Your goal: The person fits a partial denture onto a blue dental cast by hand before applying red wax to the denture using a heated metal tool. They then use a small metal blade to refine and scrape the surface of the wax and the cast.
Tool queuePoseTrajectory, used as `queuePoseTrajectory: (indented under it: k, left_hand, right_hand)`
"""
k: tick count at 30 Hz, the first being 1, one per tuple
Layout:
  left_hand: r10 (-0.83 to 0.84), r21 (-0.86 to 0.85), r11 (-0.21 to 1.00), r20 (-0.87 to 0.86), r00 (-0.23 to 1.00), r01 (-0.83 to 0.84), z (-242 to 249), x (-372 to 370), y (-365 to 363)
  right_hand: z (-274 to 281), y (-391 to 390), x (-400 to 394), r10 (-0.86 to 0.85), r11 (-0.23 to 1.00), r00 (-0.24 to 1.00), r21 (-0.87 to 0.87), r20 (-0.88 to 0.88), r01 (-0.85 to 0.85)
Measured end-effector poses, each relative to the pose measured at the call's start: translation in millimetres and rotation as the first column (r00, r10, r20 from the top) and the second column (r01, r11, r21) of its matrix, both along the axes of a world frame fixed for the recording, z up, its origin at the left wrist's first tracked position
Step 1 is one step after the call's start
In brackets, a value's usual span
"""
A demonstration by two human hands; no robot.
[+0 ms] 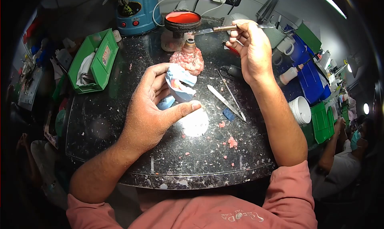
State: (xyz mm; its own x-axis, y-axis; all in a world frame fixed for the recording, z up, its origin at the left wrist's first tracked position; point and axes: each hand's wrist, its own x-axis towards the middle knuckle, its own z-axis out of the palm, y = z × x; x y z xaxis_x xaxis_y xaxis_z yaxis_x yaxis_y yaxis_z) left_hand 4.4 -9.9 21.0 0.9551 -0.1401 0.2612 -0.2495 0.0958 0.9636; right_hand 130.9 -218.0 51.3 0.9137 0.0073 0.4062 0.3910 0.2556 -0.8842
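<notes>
A pale blue dental model (182, 93) with a patch of pink on it is in my left hand (150, 105), thumb along its lower edge and fingers behind. My right hand (254, 49) pinches a metal wax knife (225, 29) held level, its blade pointing left. The blade tip lies just right of a round dark pan of red wax (183, 17), above a small burner (190, 45) whose base is coated in lumpy pink wax (187, 61). Whether the tip touches anything, I cannot tell.
Two thin metal tools (224, 97) and a dark blue scrap (229, 114) lie on the black table (140, 165) amid pink crumbs. At the left are a green bin (107, 67) and a blue machine (138, 13); a white jar (300, 110) stands right. Other people sit at both sides.
</notes>
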Motion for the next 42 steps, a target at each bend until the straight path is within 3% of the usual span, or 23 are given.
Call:
queuePoseTrajectory:
  k: [17,22,24,27,29,31,34,42]
  left_hand:
    - [0.000,0.009,1.000,-0.020,1.000,0.000,1.3,-0.7,-0.2]
    - [0.000,-0.003,1.000,-0.023,1.000,0.000,2.9,-0.5,0.3]
    - [0.009,-0.007,1.000,-0.032,0.999,-0.009,5.4,-1.4,0.2]
    - [0.026,-0.006,1.000,-0.002,1.000,-0.026,4.0,-0.7,-1.1]
    - [0.030,-0.001,1.000,0.038,0.999,-0.030,4.1,-0.7,-1.0]
    - [0.012,-0.007,1.000,-0.046,0.999,-0.012,6.2,-1.4,0.4]
    - [0.029,0.000,1.000,0.033,0.999,-0.029,4.1,-0.8,-1.4]
    - [0.038,0.026,0.999,0.017,0.999,-0.038,3.9,-0.7,-0.8]
  right_hand:
    - [-2.0,-0.6,0.9,0.002,1.000,1.000,-0.012,0.008,-0.002]
    - [-6.5,-2.2,0.9,0.189,0.975,0.962,0.154,-0.198,-0.160]
    - [-6.4,0.9,-3.6,0.236,0.965,0.953,0.161,-0.192,-0.207]
    - [4.6,10.2,-22.6,0.379,0.925,0.915,0.087,-0.137,-0.369]
    - [6.3,14.0,-28.5,0.384,0.923,0.916,0.075,-0.117,-0.378]
    - [4.8,11.9,-26.7,0.426,0.905,0.901,0.042,-0.080,-0.424]
    - [9.1,14.2,-32.5,0.357,0.933,0.933,-0.026,-0.043,-0.358]
    - [16.8,16.2,-38.3,0.288,0.942,0.954,-0.205,0.086,-0.266]
